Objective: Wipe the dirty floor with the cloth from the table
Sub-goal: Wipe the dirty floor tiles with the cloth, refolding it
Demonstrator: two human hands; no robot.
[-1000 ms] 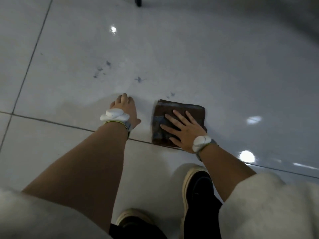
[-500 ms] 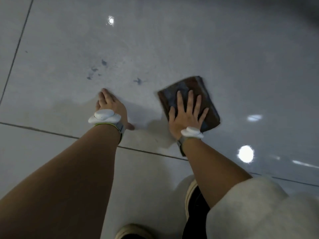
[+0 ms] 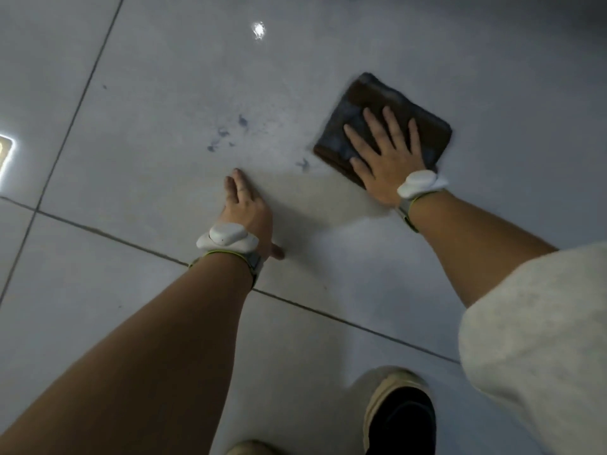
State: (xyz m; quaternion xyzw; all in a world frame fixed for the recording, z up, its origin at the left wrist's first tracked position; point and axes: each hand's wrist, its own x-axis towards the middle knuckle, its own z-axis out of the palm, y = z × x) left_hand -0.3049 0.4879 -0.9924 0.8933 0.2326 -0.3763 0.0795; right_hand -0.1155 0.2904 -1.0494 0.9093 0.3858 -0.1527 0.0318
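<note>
A folded dark brown cloth (image 3: 374, 103) lies flat on the pale tiled floor (image 3: 164, 77) at the upper right. My right hand (image 3: 387, 156) presses down on it with fingers spread straight. My left hand (image 3: 246, 208) rests flat on the bare floor, fingers straight, to the left of the cloth and apart from it. Dark smudges (image 3: 226, 133) mark the tile just beyond my left hand. One more smudge (image 3: 302, 165) sits between the two hands, close to the cloth's near corner.
Grout lines (image 3: 115, 238) cross the floor below my left wrist and along the left side. My shoe (image 3: 399, 412) stands at the bottom right, and a second shoe tip (image 3: 249, 448) shows at the bottom edge. Light reflections glint on the tiles.
My right hand has pushed the cloth away from me and to the right, turning it. The left hand has stayed planted on the floor.
</note>
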